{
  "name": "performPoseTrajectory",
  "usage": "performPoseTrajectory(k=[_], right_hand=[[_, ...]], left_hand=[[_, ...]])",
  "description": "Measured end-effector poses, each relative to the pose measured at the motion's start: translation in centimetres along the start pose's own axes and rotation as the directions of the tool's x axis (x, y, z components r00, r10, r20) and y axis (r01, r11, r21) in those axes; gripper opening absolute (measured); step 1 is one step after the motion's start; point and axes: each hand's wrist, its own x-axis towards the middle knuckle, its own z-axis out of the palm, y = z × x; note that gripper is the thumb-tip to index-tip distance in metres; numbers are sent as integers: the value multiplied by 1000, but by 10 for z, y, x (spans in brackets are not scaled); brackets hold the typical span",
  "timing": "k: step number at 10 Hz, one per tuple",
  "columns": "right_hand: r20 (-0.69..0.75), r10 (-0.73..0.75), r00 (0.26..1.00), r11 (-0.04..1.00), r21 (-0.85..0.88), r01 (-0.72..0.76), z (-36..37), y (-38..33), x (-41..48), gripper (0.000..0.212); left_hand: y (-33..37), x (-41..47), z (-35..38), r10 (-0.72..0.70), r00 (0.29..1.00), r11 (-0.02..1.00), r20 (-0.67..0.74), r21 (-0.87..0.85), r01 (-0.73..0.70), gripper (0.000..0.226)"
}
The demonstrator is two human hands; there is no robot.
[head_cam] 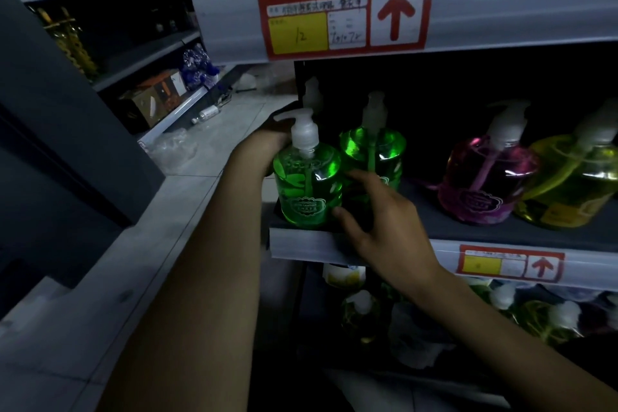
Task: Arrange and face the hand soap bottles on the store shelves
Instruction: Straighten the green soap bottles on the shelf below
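Front green bottle point(307, 184): upright at the near left corner of the shelf point(311, 246), pump spout pointing left, label towards the camera.
Second green bottle point(374, 150): upright just behind and to the right of the first, touching it or nearly so; its lower part is hidden by the right hand.
Left hand point(267, 144): against the left shoulder of the front green bottle, holding it; the fingers reach round the far side and are mostly hidden.
Right hand point(384, 227): fingers spread and lightly bent, not closed on anything; the thumb tip touches the lower right of the front green bottle and the forefinger lies where the two green bottles meet.
Pink bottle point(481, 177): farther right on the same shelf, well apart from the green pair.
Yellow bottle point(575, 184): just right of the pink one, touching or overlapping it.
Price tag point(344, 13): red-framed with an up arrow, on the shelf edge above.
Shelf below: more pump bottles point(535, 314), dim and blurred.
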Motion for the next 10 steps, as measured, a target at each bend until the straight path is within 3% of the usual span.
performPoseTrajectory(k=[1,3,4,5,6,7,8,9,10], right_hand=[[5,-6,1000,1000,-3,7,0,-1,-2,48],[44,-48,998,999,9,48,-12,0,-8,41],[80,-104,991,992,-56,109,-29,4,-21,36],[118,-125,985,982,-131,140,-54,10,-36,32],[195,-95,976,974,-183,132,-81,20,-58,29],[391,45,919,930,-353,104,-101,35,-89,24],[634,339,695,824,-557,106,-108,51,-132,36],[742,483,464,787,-601,141,-112,74,-178,44],[740,605,295,743,-657,126,-126,102,-199,46]], left_hand=[[9,-26,3,-96,994,993,45,-58,99,39],[-7,-29,-8,33,993,979,113,-201,-9,38],[-21,-35,-18,91,991,986,-94,147,-77,23],[-28,-56,-26,300,895,849,-330,519,-93,29],[-49,-105,-21,492,820,602,-292,795,-77,19],[-99,-142,-6,259,963,350,-75,936,-21,17],[-138,-164,40,-166,961,185,221,964,-190,24],[-161,-189,100,-200,876,110,439,899,-425,20],[-180,-192,150,-188,795,119,577,817,-565,20]])
